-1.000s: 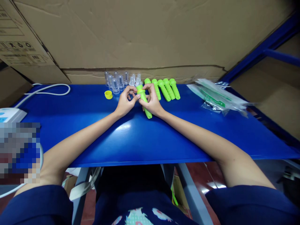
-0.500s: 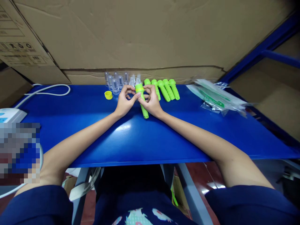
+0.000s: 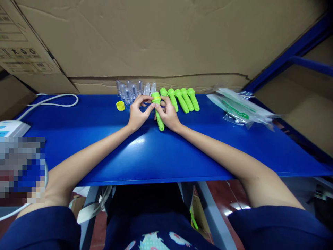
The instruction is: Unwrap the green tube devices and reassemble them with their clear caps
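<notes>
Both of my hands hold a green flashlight-shaped piece [image 3: 159, 119] above the blue table, its wide head pointing away from me. My left hand [image 3: 139, 113] pinches the yellow ring [image 3: 156, 99] around the head. Fingers of my right hand [image 3: 168, 113] are closed on the body just below that ring. Behind and to the left stand several clear domed plastic caps [image 3: 128, 96], with a loose yellow ring [image 3: 120, 106] in front of them. Several more green flashlight-shaped pieces [image 3: 182, 99] lie in a row to the right of my hands.
Plastic bags with green print [image 3: 239, 107] lie at the right of the blue table [image 3: 166, 156]. A white power strip [image 3: 14, 128] and its looped cable [image 3: 59, 99] are at the left. Cardboard [image 3: 156, 38] walls off the back, and a blue metal frame [image 3: 291, 55] rises at right.
My fingers have shifted slightly around the head of the green piece, and its lower end has moved a little to the left. The other things on the table stay put.
</notes>
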